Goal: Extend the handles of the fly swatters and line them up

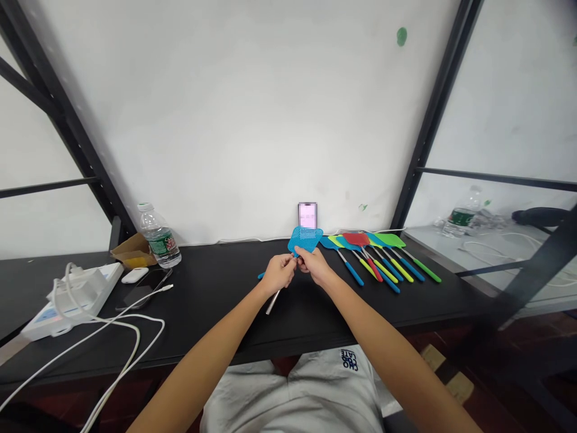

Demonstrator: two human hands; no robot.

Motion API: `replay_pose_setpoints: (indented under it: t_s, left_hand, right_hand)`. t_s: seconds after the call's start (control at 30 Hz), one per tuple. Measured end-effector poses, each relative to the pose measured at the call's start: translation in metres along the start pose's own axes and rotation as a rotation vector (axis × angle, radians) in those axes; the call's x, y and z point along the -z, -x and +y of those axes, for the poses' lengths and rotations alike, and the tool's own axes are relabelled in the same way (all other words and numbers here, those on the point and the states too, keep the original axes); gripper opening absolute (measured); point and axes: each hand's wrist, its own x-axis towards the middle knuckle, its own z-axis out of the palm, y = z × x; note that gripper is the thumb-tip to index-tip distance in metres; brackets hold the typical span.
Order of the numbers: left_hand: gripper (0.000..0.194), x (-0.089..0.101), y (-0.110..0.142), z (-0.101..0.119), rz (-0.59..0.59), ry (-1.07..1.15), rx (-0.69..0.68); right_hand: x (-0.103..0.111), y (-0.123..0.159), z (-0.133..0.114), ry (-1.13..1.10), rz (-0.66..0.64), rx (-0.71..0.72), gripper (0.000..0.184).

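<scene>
In front of me I hold a blue mesh fly swatter head (305, 238) upright, with my right hand (314, 265) pinching its lower neck. My left hand (278, 274) is closed around a silver metal rod (272, 302), whose bare end sticks out below toward me. Both hands meet just under the head; my fingers hide whether rod and head are joined there. A bit of blue handle (260, 276) shows on the table left of my left hand. To the right, several fly swatters with blue, yellow-green, green and red (356, 239) heads lie overlapping, handles toward me.
A phone (308, 214) leans on the wall behind the swatter head. At left on the black table (216, 300) are a water bottle (163, 240), a cardboard box (134, 251), a white case (134, 275), a dark phone (144, 290), a power strip (72, 304) and white cables (135, 337).
</scene>
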Motion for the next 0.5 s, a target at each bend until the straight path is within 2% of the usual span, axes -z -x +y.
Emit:
replay_pose_setpoints:
  t_s: [0.27, 0.5]
  left_hand:
    - [0.035, -0.001, 0.0, 0.008, -0.014, 0.199, 0.031]
    - [0.034, 0.003, 0.0, 0.01, -0.095, 0.361, 0.032]
  right_hand:
    - [-0.002, 0.001, -0.003, -0.112, -0.052, 0.035, 0.036]
    - [0.0, 0.002, -0.008, -0.21, -0.11, -0.019, 0.034]
